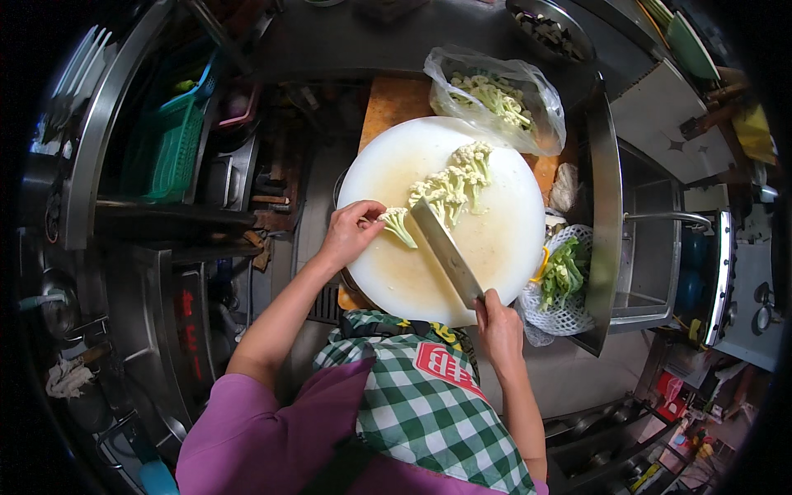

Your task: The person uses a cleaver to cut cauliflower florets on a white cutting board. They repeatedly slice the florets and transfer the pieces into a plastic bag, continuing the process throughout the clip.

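On a round white chopping board (365, 167) lies a cluster of cauliflower florets (448, 185), their stems pointing towards me. My left hand (352, 232), at the board's left side, pinches a single cauliflower floret (399, 226) by its left edge. In my right hand (500, 325) is the handle of a cleaver (448, 253). Its broad blade slants up and left across the board, with the tip between the held floret and the cluster. Whether the edge touches the board, I cannot tell.
A clear plastic bag (544, 117) of cauliflower pieces stands behind the board. Green leaves (563, 278) lie in a container lined with white foam netting (557, 318) at the right, before a steel sink (646, 247). A green plastic basket (170, 148) sits on the left; a metal bowl (585, 43) stands far back.
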{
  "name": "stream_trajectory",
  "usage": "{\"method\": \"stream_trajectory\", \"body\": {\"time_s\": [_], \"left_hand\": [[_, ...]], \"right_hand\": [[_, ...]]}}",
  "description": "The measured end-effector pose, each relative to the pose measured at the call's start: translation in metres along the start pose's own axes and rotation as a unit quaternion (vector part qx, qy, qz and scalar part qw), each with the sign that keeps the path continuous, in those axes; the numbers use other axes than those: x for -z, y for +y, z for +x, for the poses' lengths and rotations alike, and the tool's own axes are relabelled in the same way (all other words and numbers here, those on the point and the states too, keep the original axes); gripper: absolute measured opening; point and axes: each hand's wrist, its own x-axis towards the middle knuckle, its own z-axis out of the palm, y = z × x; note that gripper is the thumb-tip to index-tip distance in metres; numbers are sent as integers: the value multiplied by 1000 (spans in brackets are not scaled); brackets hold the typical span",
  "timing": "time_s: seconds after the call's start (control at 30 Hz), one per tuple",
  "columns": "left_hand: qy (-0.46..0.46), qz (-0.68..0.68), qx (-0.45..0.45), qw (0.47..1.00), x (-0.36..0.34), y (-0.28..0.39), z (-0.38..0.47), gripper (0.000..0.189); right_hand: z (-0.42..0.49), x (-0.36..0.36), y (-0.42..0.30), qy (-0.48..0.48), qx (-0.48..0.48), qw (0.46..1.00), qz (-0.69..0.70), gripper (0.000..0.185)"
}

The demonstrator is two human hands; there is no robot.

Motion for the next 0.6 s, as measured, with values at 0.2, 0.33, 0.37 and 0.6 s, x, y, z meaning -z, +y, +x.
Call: {"method": "stream_trajectory", "body": {"time_s": [0.2, 0.33, 0.37, 0.6], "left_hand": [[4, -8, -40, 999, -11, 6, -3, 21], [16, -25, -50, 998, -20, 3, -1, 20], [21, -28, -56, 998, -21, 1, 0, 20], [9, -10, -86, 996, -20, -6, 4, 17]], "right_hand": [[3, -9, -6, 19, -28, 999, 24, 20], [-18, 3, -12, 7, -17, 1000, 7, 20], [-23, 6, -13, -3, -25, 1000, 14, 21], [-31, 20, -15, -32, -44, 998, -5, 22]]}}
